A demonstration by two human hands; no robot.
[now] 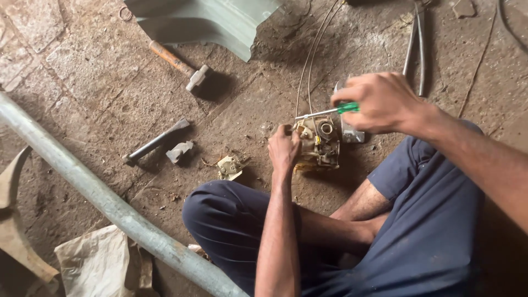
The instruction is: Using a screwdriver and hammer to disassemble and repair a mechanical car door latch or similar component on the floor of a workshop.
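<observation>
Screwdriver (324, 112), green-handled, gripped in closed right hand (379, 103), tip on metal mechanism (320, 144) on floor (110, 93) before crossed legs. Left hand (284, 149) fingers curled, steadying mechanism. Small detached part (230, 166) beside it; mechanism mostly assembled, cables (311, 60) attached.

Soft dim daylight (slight blur)

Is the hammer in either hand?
No: the hammer lies on the floor, while the right hand holds a green-handled screwdriver.
</observation>
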